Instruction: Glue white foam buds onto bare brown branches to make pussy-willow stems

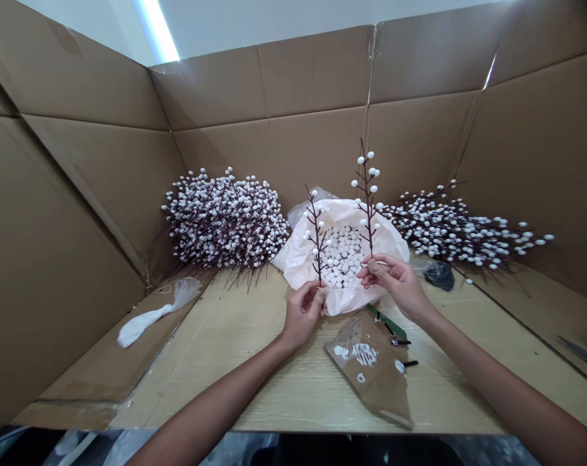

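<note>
Head view: left stem (317, 243) and right stem (368, 202), both held

Pinches left stem near its lower end in left hand (303, 314), grip clamped on it. Pinches right stem likewise in right hand (395, 283), raised higher, grip also clamped. Shows both roughly upright and apart, against an open plastic bag (296, 259) of white beads (345, 252) on the counter (215, 362). Cannot judge contact between stems and bag. Shows a white-smeared cardboard piece (383, 388) just in front of the bag, a large bundle (225, 220) of berried stems left, a smaller bundle (461, 226) right, scissors (582, 353) near right edge.
</note>
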A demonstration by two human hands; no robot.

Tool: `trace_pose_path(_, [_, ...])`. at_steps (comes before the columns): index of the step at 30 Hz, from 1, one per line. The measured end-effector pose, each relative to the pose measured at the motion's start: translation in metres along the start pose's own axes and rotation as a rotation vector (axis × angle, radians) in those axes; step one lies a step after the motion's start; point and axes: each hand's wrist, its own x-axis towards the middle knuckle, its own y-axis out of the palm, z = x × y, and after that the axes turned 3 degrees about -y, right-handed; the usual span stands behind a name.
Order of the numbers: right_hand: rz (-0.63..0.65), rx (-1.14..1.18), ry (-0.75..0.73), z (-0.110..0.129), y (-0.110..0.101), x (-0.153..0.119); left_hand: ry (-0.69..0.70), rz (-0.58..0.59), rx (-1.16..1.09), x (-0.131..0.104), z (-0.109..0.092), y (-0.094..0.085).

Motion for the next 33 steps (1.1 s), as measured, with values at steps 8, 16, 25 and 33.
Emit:
trace_pose_path(8, [-0.002, 0.001, 0.005, -0.0001, -0.0008, 0.0002, -0.009, -0.009, 0.000, 0.0002, 0.0001, 0.0001])
trace_pose_path(16, [0.006, -0.005, 0.011, 0.0007, -0.0007, 0.0003, -0.005, -0.003, 0.003, -0.0001, -0.0004, -0.0004])
trace_pose_path(25, [0.012, -0.005, 0.009, -0.0011, -0.0014, -0.0001, -0.002, 0.004, 0.013, -0.0006, -0.0005, -0.0002])
trace_pose_path(33, [0.009, -0.009, 0.012, -0.0001, -0.0011, -0.0010, -0.011, -0.001, 0.005, -0.0019, -0.0032, 0.0002])
